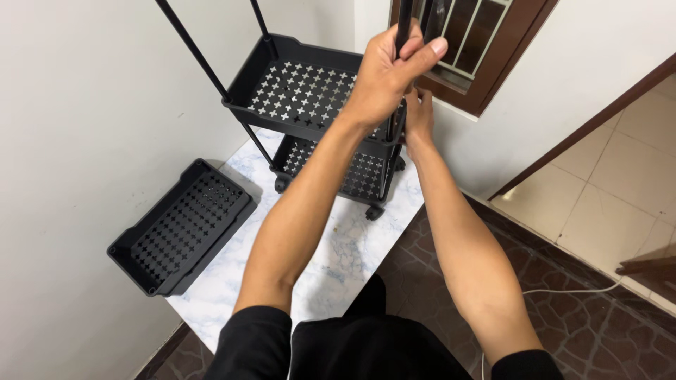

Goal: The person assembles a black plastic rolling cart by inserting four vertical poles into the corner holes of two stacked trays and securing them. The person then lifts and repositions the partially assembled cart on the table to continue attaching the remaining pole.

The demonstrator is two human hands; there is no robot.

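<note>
Both hands at black trolley corner post.
Left hand (387, 70) clamped around the post (405, 24); right hand (420, 116) lower against it, finger closure indeterminate. Spare tray (179, 229) leans on wall.

Sleeves: short, black, ending above the elbows on both arms.
Forearms: bare, no watch or band visible.
Left hand (384, 74): bare, no ring or glove.
Right hand (420, 116): bare, ungloved.
Torso: black garment, near edge.

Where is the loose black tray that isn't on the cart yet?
In the head view the loose tray lies at lower left, leaning on the white wall, left of the wheeled cart.
</note>
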